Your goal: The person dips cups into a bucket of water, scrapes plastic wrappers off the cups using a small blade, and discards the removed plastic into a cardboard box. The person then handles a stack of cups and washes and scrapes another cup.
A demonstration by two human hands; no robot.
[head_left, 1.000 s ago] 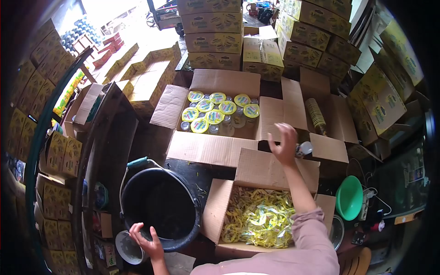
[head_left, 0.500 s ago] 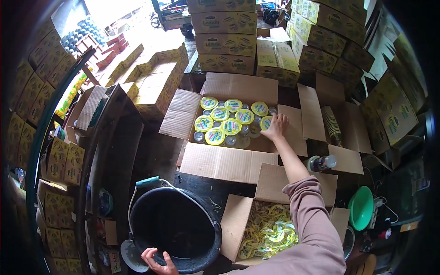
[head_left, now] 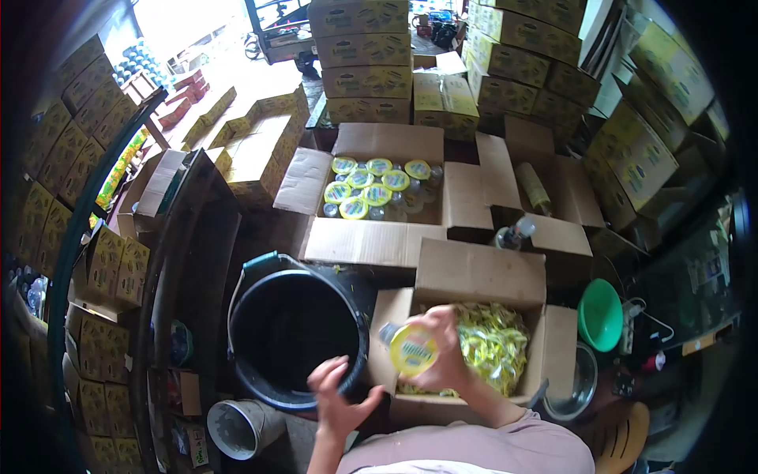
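My right hand (head_left: 442,351) grips a clear cup with a yellow printed lid (head_left: 413,350), tilted with the lid facing me. Beneath it, an open carton (head_left: 480,272) holds yellow strips (head_left: 493,347). To the left, my left hand (head_left: 338,399) is held with fingers apart and nothing in it, over the right front rim of a black bucket (head_left: 296,340). Farther back, a larger open carton (head_left: 363,241) contains several yellow-lidded cups (head_left: 379,167) and smaller clear items between them.
A bottle (head_left: 515,234) lies by the flaps of an open carton (head_left: 580,201) holding a stack of cups (head_left: 534,188). A green bowl (head_left: 600,314) is at the right. A grey pail (head_left: 237,429) stands front left. Stacked cartons (head_left: 363,49) rise behind.
My right hand has come back from the large carton with a lidded cup, now above the strips. My left hand has moved right and up beside the bucket's rim. The view has shifted.
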